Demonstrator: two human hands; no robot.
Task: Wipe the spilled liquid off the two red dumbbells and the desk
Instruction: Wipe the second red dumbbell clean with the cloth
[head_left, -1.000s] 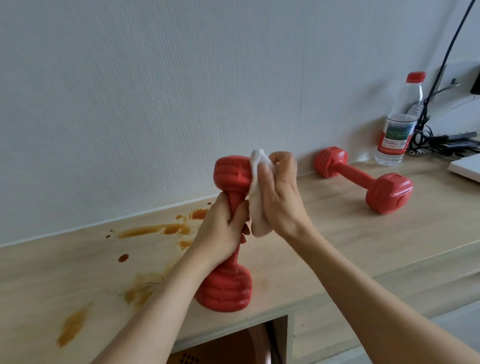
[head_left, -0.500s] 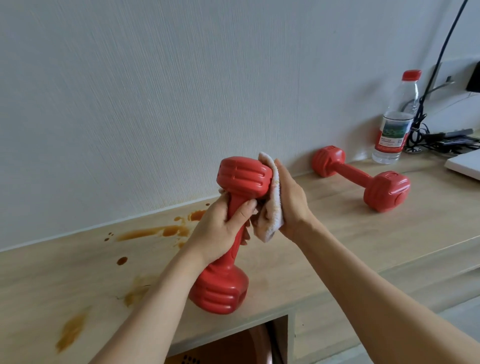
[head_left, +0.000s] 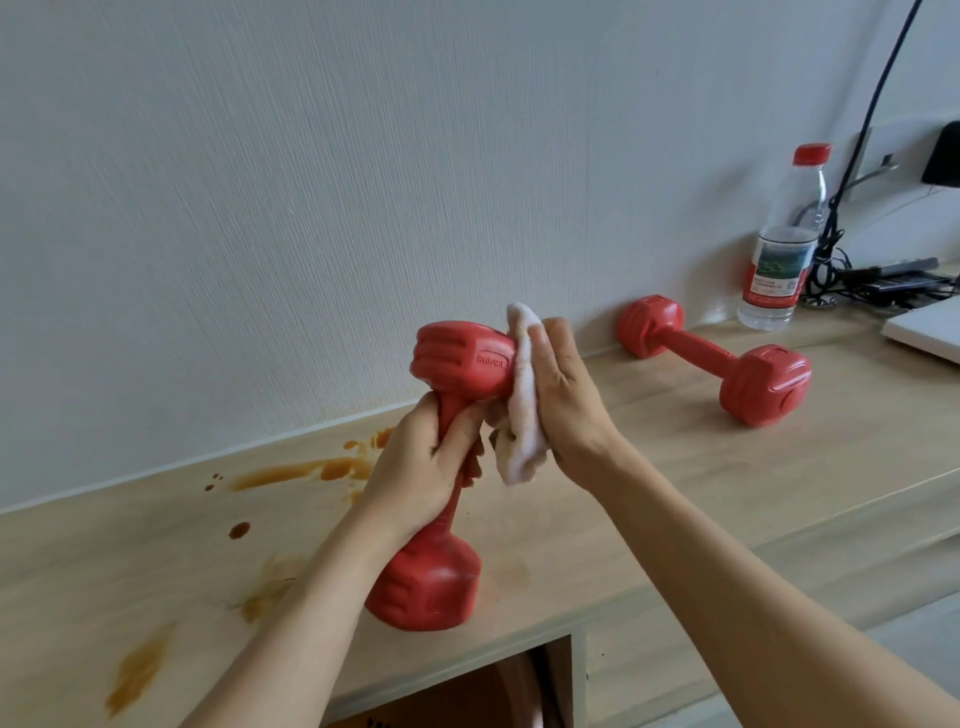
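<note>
A dumbbell (head_left: 441, 457) is standing tilted near the front edge of the table (head_left: 649, 519), with spill patches (head_left: 296, 473) lying to its left and behind it. A second dumbbell (head_left: 714, 358) is lying to the right, by the wall. A bottle (head_left: 776, 260) is standing behind it, cables (head_left: 878, 275) to its right.

dumbbell in my left hand (head_left: 415, 467): red (head_left: 457, 358), ribbed heads. cloth (head_left: 524, 405) under my right hand (head_left: 566, 410): white, stained yellowish-brown. second dumbbell (head_left: 717, 358): same red. desk (head_left: 649, 467): pale wood grain. spill (head_left: 291, 473): orange-brown streaks and darker drops. wall (head_left: 363, 156): off-white, fine vertical texture. bottle (head_left: 779, 249): clear, red cap, red-and-green label. cable (head_left: 872, 109): black.
</note>
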